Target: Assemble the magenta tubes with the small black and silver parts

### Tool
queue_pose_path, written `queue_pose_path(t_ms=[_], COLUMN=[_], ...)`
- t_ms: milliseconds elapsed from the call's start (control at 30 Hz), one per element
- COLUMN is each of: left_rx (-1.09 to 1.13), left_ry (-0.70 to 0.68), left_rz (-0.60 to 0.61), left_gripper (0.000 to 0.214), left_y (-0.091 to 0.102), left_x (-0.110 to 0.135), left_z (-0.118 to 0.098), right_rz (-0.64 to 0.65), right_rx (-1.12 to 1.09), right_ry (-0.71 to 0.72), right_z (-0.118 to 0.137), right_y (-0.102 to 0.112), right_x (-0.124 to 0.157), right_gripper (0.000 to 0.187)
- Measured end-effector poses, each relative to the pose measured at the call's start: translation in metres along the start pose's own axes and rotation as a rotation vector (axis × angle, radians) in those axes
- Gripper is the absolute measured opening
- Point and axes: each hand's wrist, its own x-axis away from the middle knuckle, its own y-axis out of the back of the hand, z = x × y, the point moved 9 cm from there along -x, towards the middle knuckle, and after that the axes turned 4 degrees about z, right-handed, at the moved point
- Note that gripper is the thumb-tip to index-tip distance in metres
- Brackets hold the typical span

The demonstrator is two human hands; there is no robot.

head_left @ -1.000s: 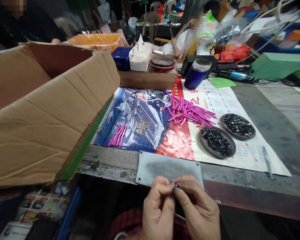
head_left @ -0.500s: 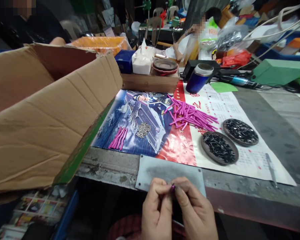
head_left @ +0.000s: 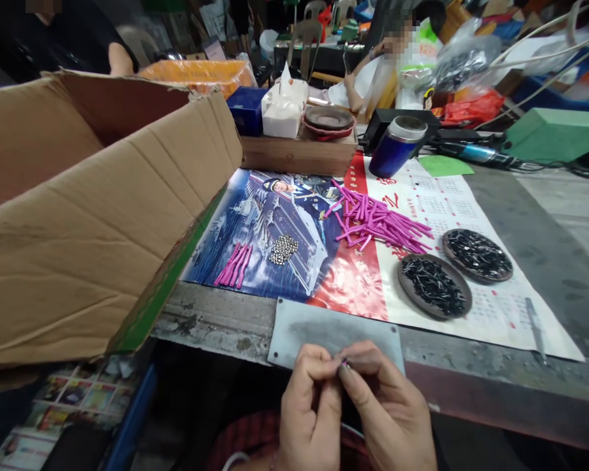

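Left hand (head_left: 311,409) and right hand (head_left: 392,409) pinch a small magenta piece (head_left: 344,360), shape mostly hidden, between fingertips (head_left: 347,374); uneven pressure could eject it.

ok so your left hand (head_left: 307,409) and right hand (head_left: 395,412) are right up against each other, pretty much meeting at the fingertips (head_left: 344,370), both thumbs (head_left: 359,391) pinched in tight and index fingers (head_left: 315,364) bent over toward the middle

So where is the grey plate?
In the head view, the grey plate sits lower centre at the table's near edge, just beyond the left hand and right hand, next to the poster.
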Motion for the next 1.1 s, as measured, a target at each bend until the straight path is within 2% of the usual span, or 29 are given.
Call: queue_pose_path(t_ms=[133,200,267,367,433,567,700,867,1100], left_rx=[0.006,0.033,0.091,0.185,0.204,0.176,0.064,-0.090,-0.180], left_ry=[0.013,0.061,0.165,0.340,0.388,0.369,0.230,0.068,-0.052], left_rz=[0.036,0.090,0.184,0.334,0.383,0.358,0.259,0.075,-0.006], left_gripper=[0.019,0.016,0.010,0.009,0.011,0.013,0.012,0.014,0.023], left_y=[0.000,-0.002,-0.008,-0.017,-0.018,-0.012,-0.004,0.006,0.009], left_x=[0.000,-0.003,-0.005,-0.004,-0.003,-0.005,-0.008,-0.004,0.004], left_z=[-0.001,-0.001,0.004,0.012,0.015,0.014,0.003,-0.006,-0.013], right_rz=[0.077,0.170,0.307,0.537,0.585,0.439,0.230,0.049,-0.030], right_rx=[0.108,0.204,0.280,0.272,0.207,0.046,-0.059,0.019,0.245], right_ry=[0.054,0.122,0.176,0.134,0.055,-0.068,-0.120,-0.046,0.110], right_z=[0.013,0.025,0.034,0.029,0.020,0.002,-0.009,-0.004,0.016], right_y=[0.005,0.010,0.013,0.011,0.011,0.009,0.009,0.009,0.002], right_x=[-0.004,-0.008,-0.013,-0.017,-0.018,-0.020,-0.017,-0.009,-0.001], right_gripper=[0.008,0.008,0.009,0.013,0.022,0.036,0.030,0.012,0.010])
